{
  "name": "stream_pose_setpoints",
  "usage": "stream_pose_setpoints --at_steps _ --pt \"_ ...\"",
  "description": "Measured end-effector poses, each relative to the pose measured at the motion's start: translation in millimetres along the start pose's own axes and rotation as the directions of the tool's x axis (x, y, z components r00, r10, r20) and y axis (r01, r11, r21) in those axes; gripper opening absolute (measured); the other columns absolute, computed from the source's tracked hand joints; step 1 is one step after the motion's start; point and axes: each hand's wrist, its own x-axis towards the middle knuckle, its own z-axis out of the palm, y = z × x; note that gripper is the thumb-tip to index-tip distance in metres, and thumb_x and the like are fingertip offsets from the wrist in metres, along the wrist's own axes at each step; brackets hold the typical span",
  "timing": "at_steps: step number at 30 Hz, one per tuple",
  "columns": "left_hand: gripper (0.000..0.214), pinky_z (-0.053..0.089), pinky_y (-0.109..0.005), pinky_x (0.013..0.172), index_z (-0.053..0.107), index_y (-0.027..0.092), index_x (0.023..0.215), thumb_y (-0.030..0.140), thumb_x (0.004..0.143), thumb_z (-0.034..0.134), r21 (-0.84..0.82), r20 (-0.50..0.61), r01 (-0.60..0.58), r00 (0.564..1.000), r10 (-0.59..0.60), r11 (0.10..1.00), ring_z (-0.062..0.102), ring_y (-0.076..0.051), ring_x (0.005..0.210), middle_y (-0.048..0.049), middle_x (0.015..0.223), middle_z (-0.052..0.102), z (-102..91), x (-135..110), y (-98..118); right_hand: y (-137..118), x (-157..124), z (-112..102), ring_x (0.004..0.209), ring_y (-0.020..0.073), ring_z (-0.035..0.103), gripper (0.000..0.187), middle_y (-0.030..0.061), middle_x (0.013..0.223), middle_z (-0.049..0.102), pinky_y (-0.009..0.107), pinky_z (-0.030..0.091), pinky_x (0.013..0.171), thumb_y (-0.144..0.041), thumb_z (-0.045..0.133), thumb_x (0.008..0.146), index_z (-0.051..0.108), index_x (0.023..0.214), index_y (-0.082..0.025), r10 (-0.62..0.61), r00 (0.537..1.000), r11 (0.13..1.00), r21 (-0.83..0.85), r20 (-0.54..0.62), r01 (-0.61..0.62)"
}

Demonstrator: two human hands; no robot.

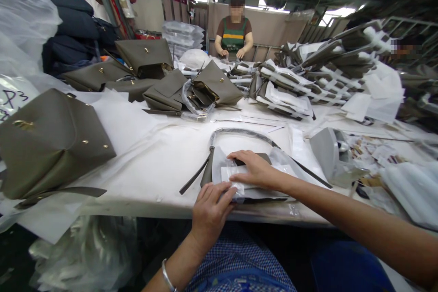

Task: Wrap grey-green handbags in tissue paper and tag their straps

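Observation:
A small olive-grey bag with a curved handle lies flat near the table's front edge, partly covered by white wrapping paper and clear plastic. My left hand rests on the near edge of the paper, fingers together, pressing down. My right hand lies flat on top of the wrapped bag, fingers stretched out toward the left. Neither hand grips anything that I can see.
A large olive handbag sits at the left. More handbags and stacks of wrapped pieces fill the middle and right. A person in a green apron works at the far end. Paper scraps litter the right side.

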Motion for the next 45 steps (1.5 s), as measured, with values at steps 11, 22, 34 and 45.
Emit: stream_pose_setpoints --at_steps 11,22,34,45 --pt "0.036 0.044 -0.042 0.100 0.060 0.024 0.124 0.030 0.089 0.068 0.044 0.016 -0.034 0.999 0.034 0.998 0.063 -0.023 0.110 -0.0073 0.122 0.068 -2.2 2 0 -12 -39 0 0.120 0.0266 0.058 0.042 0.0106 0.128 0.065 0.046 0.042 0.107 -0.041 0.062 0.091 0.060 0.127 -0.020 -0.140 0.989 0.983 -0.129 -0.050 0.132" --pt "0.050 0.043 -0.039 0.104 0.052 0.023 0.136 0.021 0.089 0.067 0.131 0.160 -0.154 0.978 0.133 0.979 0.059 -0.024 0.117 -0.0083 0.131 0.063 -15.2 15 -6 7 -83 18 0.133 0.0359 0.045 0.070 0.0167 0.144 0.052 0.055 0.041 0.107 -0.028 0.072 0.084 0.043 0.146 -0.018 -0.307 0.952 0.828 -0.497 -0.014 0.260" --pt "0.064 0.039 -0.043 0.108 0.045 0.022 0.143 0.025 0.084 0.070 0.193 0.210 -0.194 0.966 0.153 0.962 0.050 -0.029 0.131 -0.0092 0.145 0.053 -15.0 40 -10 16 -70 7 0.121 0.0316 0.055 0.068 0.0161 0.130 0.061 0.049 0.049 0.098 -0.026 0.068 0.085 0.041 0.147 -0.017 -0.407 0.907 0.819 -0.483 -0.110 0.310" --pt "0.036 0.048 -0.034 0.092 0.061 0.026 0.128 0.032 0.093 0.058 0.167 0.061 -0.290 0.957 0.284 0.942 0.068 -0.022 0.102 -0.0028 0.120 0.071 -7.2 14 -15 12 -122 9 0.115 0.0199 0.061 0.036 0.0065 0.121 0.069 0.039 0.043 0.106 -0.035 0.052 0.098 0.057 0.130 -0.019 -0.358 0.852 0.916 -0.318 -0.382 0.243"
